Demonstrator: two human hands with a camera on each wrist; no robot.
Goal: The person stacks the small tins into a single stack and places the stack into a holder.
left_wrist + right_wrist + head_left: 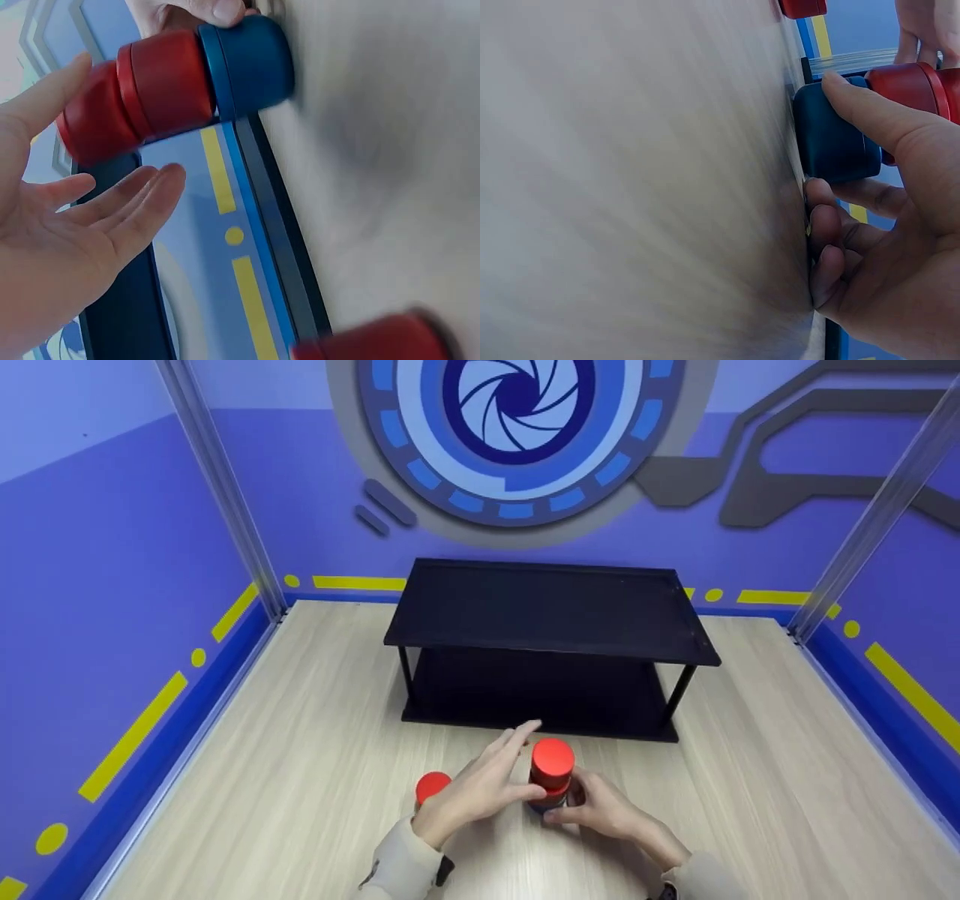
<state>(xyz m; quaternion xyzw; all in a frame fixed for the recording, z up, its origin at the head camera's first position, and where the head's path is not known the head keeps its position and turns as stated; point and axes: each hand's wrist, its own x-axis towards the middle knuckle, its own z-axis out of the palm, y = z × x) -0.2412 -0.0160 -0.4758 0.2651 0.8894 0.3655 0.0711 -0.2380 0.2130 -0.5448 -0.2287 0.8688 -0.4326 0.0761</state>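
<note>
A cylindrical container stack (553, 759), red above and blue at the base, stands upright on the wooden tabletop before the black shelf. My right hand (602, 808) holds it low down; in the right wrist view the thumb and fingers pinch the blue part (836, 135). Around the red upper part (165, 82), my left hand (484, 787) is spread, with fingers extended and the thumb beside the red side. Whether that thumb touches cannot be told. A second red-topped container (433, 785) stands to the left, partly hidden behind the left wrist.
A black two-tier shelf (547, 607) stands just beyond the hands, its lower tier (525, 690) close to the tabletop. Blue printed walls (112, 607) enclose the wooden table (315, 720) at the left, back and right, with metal posts (225, 487) at the corners.
</note>
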